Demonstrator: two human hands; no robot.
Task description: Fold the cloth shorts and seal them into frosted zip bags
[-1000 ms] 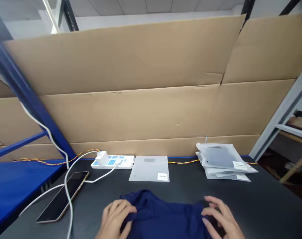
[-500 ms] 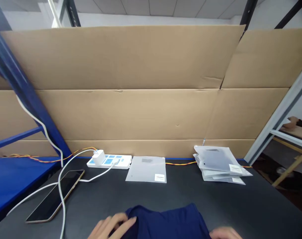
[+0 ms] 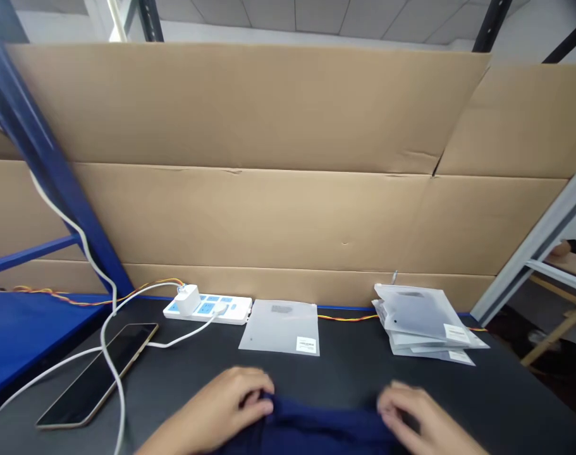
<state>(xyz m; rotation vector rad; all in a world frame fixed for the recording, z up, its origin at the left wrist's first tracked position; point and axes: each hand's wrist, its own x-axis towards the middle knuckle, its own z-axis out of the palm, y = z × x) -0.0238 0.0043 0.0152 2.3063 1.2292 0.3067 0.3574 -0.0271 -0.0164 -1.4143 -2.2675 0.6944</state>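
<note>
The navy cloth (image 3: 316, 431) is matt and creased, the black desk (image 3: 344, 373) smooth and dull. At the far side stands matt cardboard (image 3: 269, 215), with frosted plastic bags (image 3: 415, 309) at right and a smooth plastic power strip (image 3: 239, 310) at left. The phone (image 3: 86, 387) has a glossy face, and the blue left post (image 3: 48, 151) looks like painted metal.

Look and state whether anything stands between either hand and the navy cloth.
Nothing visible does. The left hand holds the navy cloth at its left end; the right hand, blurred, is at the cloth's right end. The lone plastic bag lies beyond the cloth, out of the way.
</note>
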